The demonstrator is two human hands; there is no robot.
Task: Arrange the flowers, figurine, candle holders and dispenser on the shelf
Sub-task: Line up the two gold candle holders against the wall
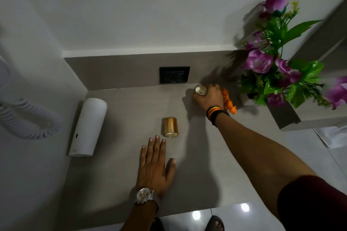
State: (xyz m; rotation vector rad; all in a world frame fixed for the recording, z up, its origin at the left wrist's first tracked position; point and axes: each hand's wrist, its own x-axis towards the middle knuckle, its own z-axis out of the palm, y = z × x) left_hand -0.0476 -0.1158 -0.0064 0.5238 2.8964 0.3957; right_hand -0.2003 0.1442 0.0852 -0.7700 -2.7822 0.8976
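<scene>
My right hand (pixel 210 97) is closed around a gold candle holder (pixel 200 90) at the back of the grey shelf (pixel 122 110), near the wall. Right beside that hand stands an orange figurine (pixel 228 102), partly hidden by my wrist. A second gold candle holder (pixel 170 127) stands in the middle of the shelf. My left hand (pixel 155 163) lies flat on the shelf just in front of it, fingers spread, holding nothing. The white dispenser (pixel 88 126) stands at the left edge. Purple flowers (pixel 277 65) in a white pot fill the back right corner.
A black wall socket (pixel 174 74) sits in the backsplash behind the shelf. A white coiled cord (pixel 28 120) hangs on the left wall. A raised ledge (pixel 293 118) adjoins the shelf on the right. Glossy floor tiles (pixel 232 219) and my feet show below the front edge.
</scene>
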